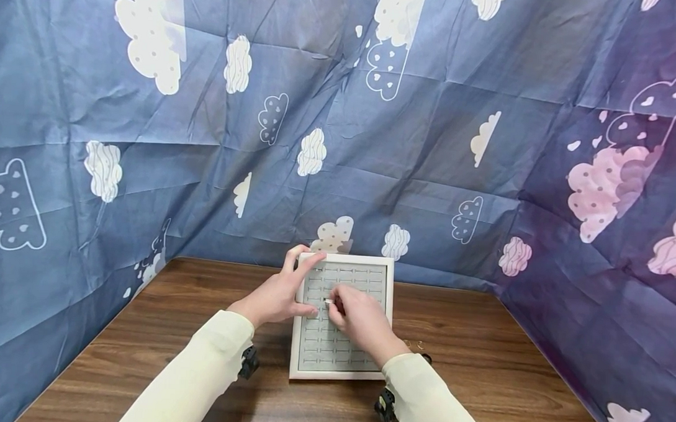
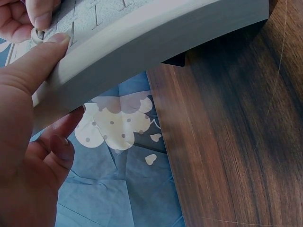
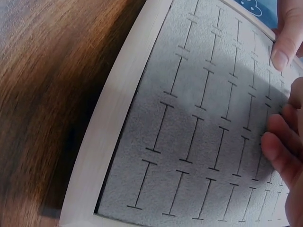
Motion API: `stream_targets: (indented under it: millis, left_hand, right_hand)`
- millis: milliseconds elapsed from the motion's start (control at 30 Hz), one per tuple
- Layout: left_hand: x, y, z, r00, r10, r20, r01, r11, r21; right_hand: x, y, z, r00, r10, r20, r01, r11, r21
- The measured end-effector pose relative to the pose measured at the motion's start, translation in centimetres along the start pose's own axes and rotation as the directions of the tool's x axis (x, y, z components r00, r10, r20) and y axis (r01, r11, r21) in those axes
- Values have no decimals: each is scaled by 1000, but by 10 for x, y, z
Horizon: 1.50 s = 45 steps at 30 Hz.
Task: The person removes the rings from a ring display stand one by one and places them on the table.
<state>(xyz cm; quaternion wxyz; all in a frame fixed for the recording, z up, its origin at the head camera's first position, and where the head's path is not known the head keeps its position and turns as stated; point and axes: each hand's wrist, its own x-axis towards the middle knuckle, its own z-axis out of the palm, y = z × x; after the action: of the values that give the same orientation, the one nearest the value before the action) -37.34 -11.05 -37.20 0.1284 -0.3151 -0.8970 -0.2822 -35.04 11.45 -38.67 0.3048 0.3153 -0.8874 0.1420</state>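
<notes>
A ring display tray [image 1: 341,355] with a white frame and a grey slotted cushion stands tilted up on the table. Its left side is gripped by my left hand [image 1: 273,299], thumb over the front and other fingers at the frame's edge and behind it. My right hand [image 1: 362,314] pinches a small silver ring [image 1: 328,301] against the cushion, left of its middle. In the left wrist view the ring [image 2: 37,36] shows between the right fingertips and the left thumb. Rows of slots [image 3: 196,137] fill the right wrist view; the right fingers hide the ring there.
On the brown wooden table [image 1: 478,365], right of the tray, lie small rings [image 1: 420,345] and a black round item [image 1: 426,358], partly behind the right sleeve. A blue cloth backdrop [image 1: 293,203] with clouds rises behind the table and along its sides.
</notes>
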Motion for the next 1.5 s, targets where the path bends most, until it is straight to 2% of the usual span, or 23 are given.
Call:
stream_targets:
  millis: [133, 333, 700, 967, 1200, 1333, 1500]
  left_hand:
    - [-1, 0, -1, 1000, 10, -6, -10, 1000, 6]
    - [-1, -1, -1, 1000, 10, 1, -10, 1000, -6]
    - [1, -1, -1, 1000, 19, 11, -19, 1000, -17]
    - [0, 0, -2, 1000, 8, 12, -8, 1000, -21]
    - [0, 1, -2, 1000, 17, 0, -17, 1000, -4]
    - [0, 1, -2, 1000, 18, -1, -18, 1000, -6]
    - [-1, 0, -1, 1000, 9, 4, -8, 1000, -10]
  right_hand:
    - [0, 1, 0, 1000, -9, 12, 9, 1000, 16]
    - [-2, 3, 1, 1000, -24, -14, 25, 999, 45]
    - [-7, 10, 3, 994, -61, -95, 71, 992, 100]
    - [-9, 12, 7, 991, -61, -123, 79, 986, 145]
    - [-12, 11, 4, 992, -20, -123, 47, 975, 217]
    - [-14, 12, -1, 996, -10, -90, 28, 979, 203]
    - [-20, 17, -6, 997, -19, -78, 29, 991, 129]
